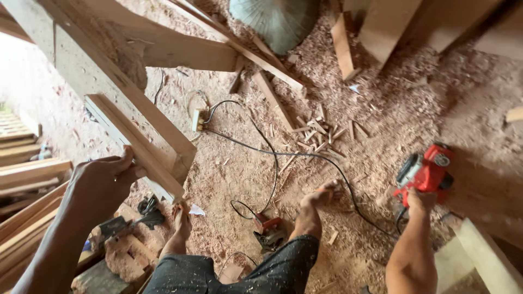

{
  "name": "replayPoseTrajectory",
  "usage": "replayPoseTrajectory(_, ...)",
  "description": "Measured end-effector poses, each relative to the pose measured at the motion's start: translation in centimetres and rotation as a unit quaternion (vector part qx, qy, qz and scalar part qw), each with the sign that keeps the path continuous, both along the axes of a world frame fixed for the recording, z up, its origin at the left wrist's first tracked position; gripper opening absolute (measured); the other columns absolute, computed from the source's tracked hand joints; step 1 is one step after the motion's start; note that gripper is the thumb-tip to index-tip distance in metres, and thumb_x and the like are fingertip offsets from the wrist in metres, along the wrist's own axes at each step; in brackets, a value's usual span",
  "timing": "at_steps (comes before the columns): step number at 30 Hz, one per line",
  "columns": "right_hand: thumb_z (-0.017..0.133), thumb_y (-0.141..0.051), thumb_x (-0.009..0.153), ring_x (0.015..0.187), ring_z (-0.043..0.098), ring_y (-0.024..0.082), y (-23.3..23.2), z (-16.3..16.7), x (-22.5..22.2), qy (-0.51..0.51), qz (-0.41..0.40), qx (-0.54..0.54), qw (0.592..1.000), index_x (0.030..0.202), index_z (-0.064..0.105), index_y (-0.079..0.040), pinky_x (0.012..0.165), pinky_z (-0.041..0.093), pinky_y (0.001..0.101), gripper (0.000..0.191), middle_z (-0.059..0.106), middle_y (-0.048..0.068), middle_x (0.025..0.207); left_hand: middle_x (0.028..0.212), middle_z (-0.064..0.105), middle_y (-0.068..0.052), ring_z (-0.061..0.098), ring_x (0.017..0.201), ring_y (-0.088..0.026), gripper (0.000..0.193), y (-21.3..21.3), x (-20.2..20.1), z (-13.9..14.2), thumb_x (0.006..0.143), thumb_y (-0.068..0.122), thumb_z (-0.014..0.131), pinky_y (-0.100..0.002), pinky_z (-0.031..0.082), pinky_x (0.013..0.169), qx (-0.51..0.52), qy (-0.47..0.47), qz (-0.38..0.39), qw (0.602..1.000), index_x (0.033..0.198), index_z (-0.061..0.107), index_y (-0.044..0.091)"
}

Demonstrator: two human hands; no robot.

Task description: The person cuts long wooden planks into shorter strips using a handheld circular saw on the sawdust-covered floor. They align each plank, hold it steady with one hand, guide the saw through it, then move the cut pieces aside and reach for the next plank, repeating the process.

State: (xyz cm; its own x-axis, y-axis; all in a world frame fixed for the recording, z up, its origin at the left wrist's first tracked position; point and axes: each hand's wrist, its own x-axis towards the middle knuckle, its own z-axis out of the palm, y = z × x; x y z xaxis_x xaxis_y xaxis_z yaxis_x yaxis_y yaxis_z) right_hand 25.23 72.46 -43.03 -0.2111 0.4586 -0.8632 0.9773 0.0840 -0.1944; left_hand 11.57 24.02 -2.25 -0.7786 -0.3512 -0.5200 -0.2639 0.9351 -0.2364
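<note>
Sawdust floor (436,98) w/ offcuts (316,136), cords (272,152).

1. Rough carpentry workshop, viewed from above.
2. Floor (381,109) covered throughout in reddish sawdust and shavings.
3. Small wood offcuts (316,133) scattered in a loose heap near centre.
4. Long sawn timber beams (158,46) crossing the upper left; stacked planks (27,169) at the left edge.
5. Red electric hand planer (425,171) at right, gripped from behind by the right hand (420,200).
6. Second small power tool (268,228) lying on the sawdust between the bare feet.
7. Black power cable (272,155) trailing across the floor to a socket block (199,120).
</note>
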Motion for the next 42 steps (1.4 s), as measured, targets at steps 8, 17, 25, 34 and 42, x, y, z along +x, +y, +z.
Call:
replayPoseTrajectory(8, 0.068, -0.027, 0.088, 0.064, 0.058, 0.016, -3.5, 4.8, -0.1, 0.052, -0.126, -0.070, 0.988, 0.100, 0.066, -0.004, 0.053, 0.047, 0.0360, 0.026, 0.063, 0.004, 0.084, 0.087, 0.075, -0.016, 0.071, 0.074, -0.031, 0.028, -0.7, 0.1, -0.4, 0.095, 0.029, 0.065, -0.045, 0.055, 0.068, 0.084, 0.042, -0.094, 0.991, 0.107, 0.077, 0.006)
replayPoseTrajectory(17, 0.075, -0.025, 0.072, 0.077, 0.067, 0.029, -12.8, 19.6, 7.7, 0.066, 0.164, -0.055, 0.983, 0.098, 0.072, 0.000, 0.070, 0.053, 0.0442, 0.036, 0.071, 0.014, 0.086, 0.079, 0.076, -0.008, 0.064, 0.057, -0.017, 0.037, 1.0, -0.6, 1.0, 0.097, 0.034, 0.071, -0.034, 0.052, 0.051, 0.189, 0.215, 0.228, 0.931, 0.119, 0.070, 0.004)
replayPoseTrajectory(25, 0.077, -0.031, 0.073, 0.078, 0.074, 0.036, -17.6, 21.0, 14.8, 0.039, 0.325, -0.026, 0.945, 0.098, 0.075, 0.001, 0.069, 0.056, 0.0478, 0.041, 0.075, 0.019, 0.084, 0.114, 0.072, -0.016, 0.072, 0.092, -0.018, 0.062, -8.0, 2.0, 1.7, 0.088, 0.022, 0.074, -0.036, 0.061, 0.081, 0.445, 0.255, 0.353, 0.783, 0.142, 0.047, 0.006)
replayPoseTrajectory(34, 0.073, -0.028, 0.079, 0.069, 0.071, 0.031, -22.3, 29.3, 15.4, 0.022, 0.255, -0.018, 0.967, 0.097, 0.072, 0.002, 0.061, 0.055, 0.0482, 0.034, 0.074, 0.016, 0.075, 0.126, 0.068, -0.011, 0.059, 0.119, -0.026, 0.047, -15.6, -0.2, 0.4, 0.081, -0.014, 0.059, -0.042, 0.043, 0.110, 0.391, 0.264, -0.188, 0.862, 0.121, 0.072, 0.006)
replayPoseTrajectory(42, 0.072, -0.024, 0.080, 0.065, 0.067, 0.028, -30.5, 34.0, 9.6, 0.080, 0.184, 0.031, 0.979, 0.097, 0.071, 0.002, 0.058, 0.052, 0.0457, 0.031, 0.071, 0.014, 0.074, 0.142, 0.060, -0.007, 0.048, 0.138, -0.024, 0.063, -17.7, -5.5, -1.9, 0.072, -0.016, 0.060, -0.042, 0.027, 0.124, 0.394, 0.236, -0.370, 0.808, 0.127, 0.070, 0.013)
